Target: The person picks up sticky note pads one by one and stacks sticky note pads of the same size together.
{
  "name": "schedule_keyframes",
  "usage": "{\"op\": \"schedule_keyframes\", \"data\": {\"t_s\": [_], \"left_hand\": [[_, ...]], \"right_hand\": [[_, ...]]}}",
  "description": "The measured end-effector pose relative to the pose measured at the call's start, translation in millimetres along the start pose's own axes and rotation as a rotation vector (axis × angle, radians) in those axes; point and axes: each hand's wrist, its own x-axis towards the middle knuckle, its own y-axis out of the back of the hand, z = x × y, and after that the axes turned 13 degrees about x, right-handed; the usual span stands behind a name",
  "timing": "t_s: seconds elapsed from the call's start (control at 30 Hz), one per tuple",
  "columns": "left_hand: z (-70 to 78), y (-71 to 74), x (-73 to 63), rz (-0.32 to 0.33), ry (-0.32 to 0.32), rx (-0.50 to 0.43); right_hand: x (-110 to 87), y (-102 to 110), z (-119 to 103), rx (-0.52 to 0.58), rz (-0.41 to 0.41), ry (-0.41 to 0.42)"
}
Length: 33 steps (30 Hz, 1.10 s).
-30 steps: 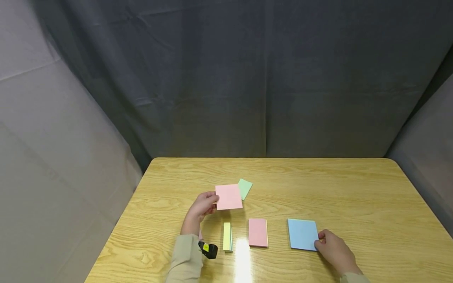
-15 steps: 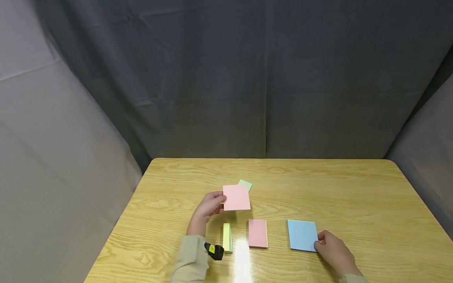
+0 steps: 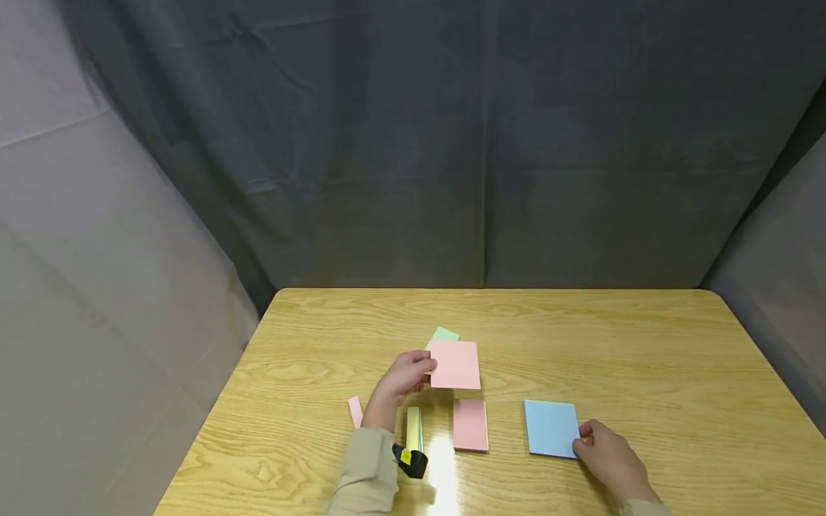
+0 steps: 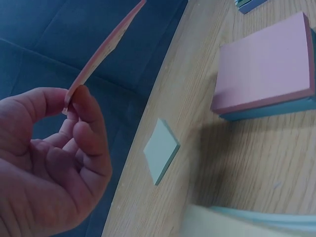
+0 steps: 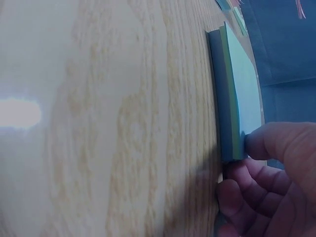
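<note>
My left hand (image 3: 405, 376) pinches a thin square pad of pink sticky notes (image 3: 455, 365) by its left edge, thumb on top, raised above the table. In the left wrist view this pad (image 4: 101, 54) shows edge-on between thumb and fingers. At the right, my right hand (image 3: 609, 455) pinches the near right corner of a stack of square sticky-note pads (image 3: 552, 428) with blue on top. The right wrist view shows layered blue and yellow-green pads (image 5: 229, 98) in that stack, low against the table.
A pink pad stack (image 3: 470, 425) lies mid-table, just nearer than the raised pad. Left of it is a narrow yellow stack (image 3: 413, 423), partly behind the left sleeve. A pink strip (image 3: 355, 411) and a green pad (image 3: 444, 335) lie further off on the wooden table (image 3: 645, 358).
My left hand has carried the pink pad to the right, from left of the green pad to just beyond the pink stack. The right hand and blue stack have stayed put.
</note>
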Motion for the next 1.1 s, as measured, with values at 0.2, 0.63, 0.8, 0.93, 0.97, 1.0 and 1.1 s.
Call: {"op": "schedule_keyframes", "data": {"t_s": [0.2,0.63,0.8,0.93,0.97,1.0,1.1], "left_hand": [[2.4,-12.1,1.7,-0.024,-0.016,0.009],[4.4,-41.0,5.5,-0.043,0.001,0.046],[5.2,-52.3,7.0,-0.048,0.023,0.071],[4.3,-60.4,8.4,-0.067,0.031,0.083],[4.2,-62.7,8.7,-0.071,0.031,0.083],[3.9,-64.8,8.9,-0.077,0.03,0.086],[3.6,-71.1,9.1,-0.092,0.023,0.091]], "right_hand": [[-1.0,-2,-1,0.004,0.003,-0.012],[1.5,-3,-4,0.003,0.004,-0.026],[3.0,-2,-3,-0.001,0.004,-0.031],[4.1,-2,-2,0.005,0.004,-0.03],[4.3,-1,-2,0.006,0.004,-0.031],[4.5,-1,-2,0.007,0.005,-0.032],[4.4,0,-1,0.007,0.005,-0.031]]}}
